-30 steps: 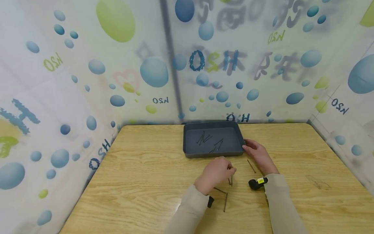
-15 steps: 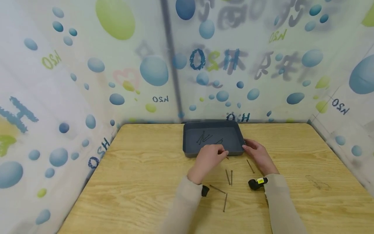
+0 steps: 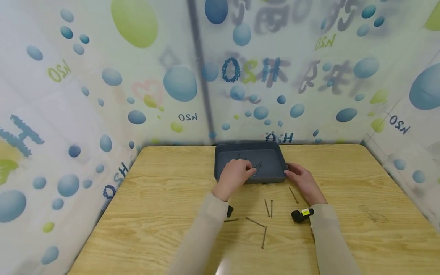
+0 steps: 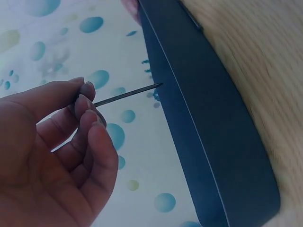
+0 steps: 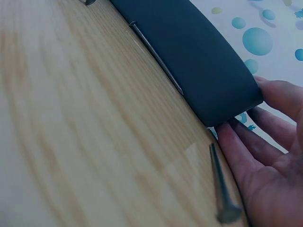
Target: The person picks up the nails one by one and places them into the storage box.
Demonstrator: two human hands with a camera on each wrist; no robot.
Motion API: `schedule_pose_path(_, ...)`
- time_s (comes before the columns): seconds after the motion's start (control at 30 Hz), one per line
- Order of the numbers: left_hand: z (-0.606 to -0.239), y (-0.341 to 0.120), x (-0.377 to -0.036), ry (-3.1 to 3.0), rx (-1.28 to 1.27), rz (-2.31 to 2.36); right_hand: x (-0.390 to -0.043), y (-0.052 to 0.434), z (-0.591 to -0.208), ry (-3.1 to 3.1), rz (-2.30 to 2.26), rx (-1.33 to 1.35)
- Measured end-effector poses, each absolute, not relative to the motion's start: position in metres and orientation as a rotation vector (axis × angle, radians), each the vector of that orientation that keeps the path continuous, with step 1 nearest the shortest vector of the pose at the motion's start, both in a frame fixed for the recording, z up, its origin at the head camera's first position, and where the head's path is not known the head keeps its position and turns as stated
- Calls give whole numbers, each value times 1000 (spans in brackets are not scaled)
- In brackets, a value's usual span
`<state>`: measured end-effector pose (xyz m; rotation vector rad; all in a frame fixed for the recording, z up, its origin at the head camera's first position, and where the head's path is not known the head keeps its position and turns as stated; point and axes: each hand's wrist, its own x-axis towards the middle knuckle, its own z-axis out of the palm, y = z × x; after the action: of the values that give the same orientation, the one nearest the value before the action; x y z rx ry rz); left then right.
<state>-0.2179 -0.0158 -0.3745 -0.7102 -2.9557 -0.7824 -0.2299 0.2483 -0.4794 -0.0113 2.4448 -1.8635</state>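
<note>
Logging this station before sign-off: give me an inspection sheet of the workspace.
Surface: wooden table, light grain, no spill seen.
Job's things: dark grey tray at the far middle, nails lying inside; one nail pinched in the left hand.
Clutter: loose nails on the table in front of the tray; one nail lies along the tray's near wall.
Hands: left hand over the tray, pinching the nail; right hand with fingers against the tray's right end.
Cables: nothing seen.
Surroundings: printed bubble backdrop on three sides; black wrist cameras on both arms.
</note>
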Motion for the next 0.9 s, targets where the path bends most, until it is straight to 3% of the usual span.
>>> schedule_pose_path(0.47, -365, -47, -266, -3055, -656, -522, -230, 248, -480, 2417, -1911, 1)
schedule_pose_path(0.9, -390, -53, -278, -3149, -526, -354, -230, 248, -482, 2443, -1877, -7)
